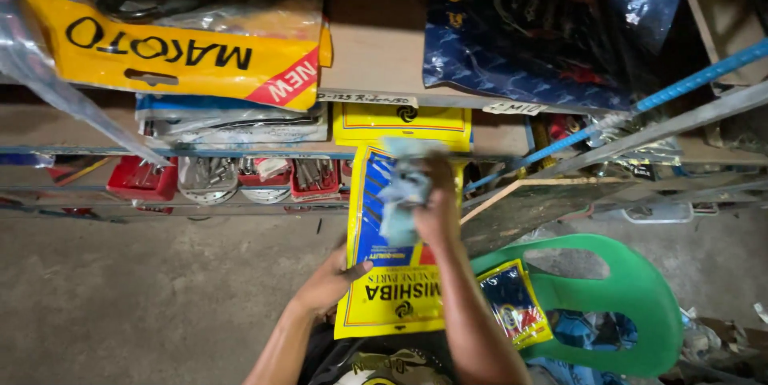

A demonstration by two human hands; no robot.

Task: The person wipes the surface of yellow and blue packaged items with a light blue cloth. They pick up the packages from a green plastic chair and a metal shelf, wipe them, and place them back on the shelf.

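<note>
Head view | left hand (330,282) gripping yellow packet (392,273) by lower edge | right hand (436,213) clenched on pale cloth (402,193), pressed to packet face | best: brace packet flat, wipe with light even strokes.

The right hand (436,213) and its pale cloth (404,193) were motion-blurred, hiding part of the yellow packet (392,297) behind them. Right of that packet, the green chair (632,289) covered a smaller packet's (512,301) edge.

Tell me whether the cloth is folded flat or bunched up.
Bunched: the cloth is crumpled in the right hand, pressed on the yellow package.
</note>
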